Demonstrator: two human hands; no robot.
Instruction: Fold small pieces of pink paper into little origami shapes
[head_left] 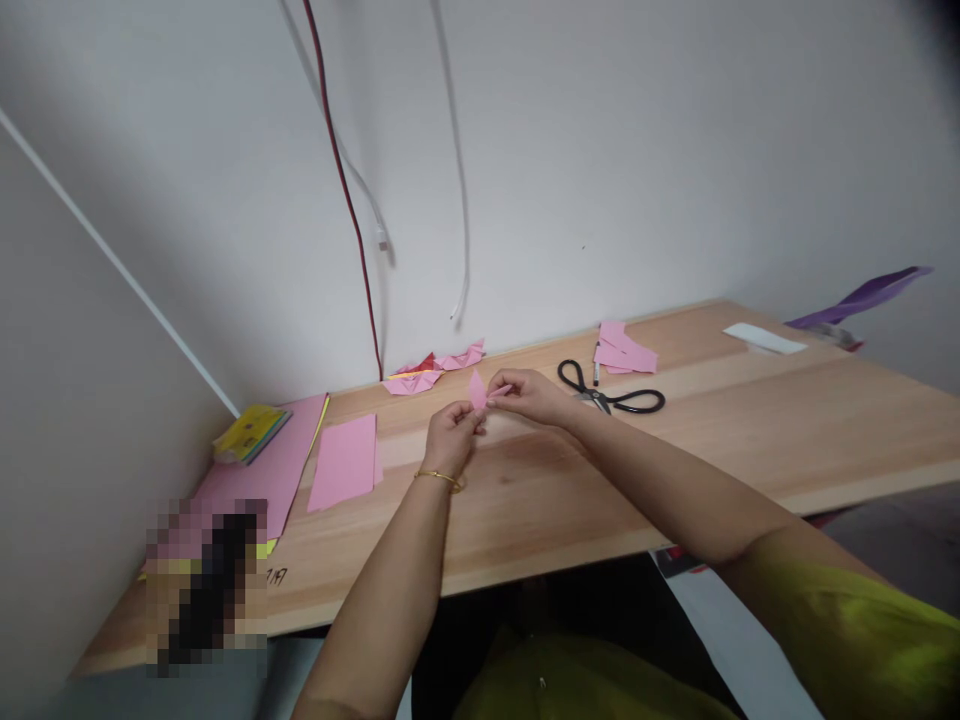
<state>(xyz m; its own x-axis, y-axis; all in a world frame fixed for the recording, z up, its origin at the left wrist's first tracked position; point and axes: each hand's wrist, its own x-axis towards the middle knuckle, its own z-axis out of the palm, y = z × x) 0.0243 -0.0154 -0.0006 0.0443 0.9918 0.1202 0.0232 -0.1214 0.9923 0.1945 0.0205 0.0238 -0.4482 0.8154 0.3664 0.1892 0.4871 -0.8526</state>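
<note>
Between my two hands, a small piece of folded pink paper (478,388) is held above the wooden table (517,520). My left hand (452,436) pinches it from below, and a gold bracelet (440,478) circles that wrist. On the other side, my right hand (531,394) has its fingers closed on the same paper. Folded pink and red paper shapes (415,378) lie just beyond, against the wall. To the right of my right hand rest black-handled scissors (600,398), partly behind my forearm. The lower part of the folded paper is hidden by my fingers.
Pink paper pieces (628,352) lie near a marker (597,366) at the back. On the left are cut pink sheets (343,462), a large pink sheet (289,440) and a yellow packet (249,432). A white strip (765,339) lies far right. Cables (341,170) hang along the wall.
</note>
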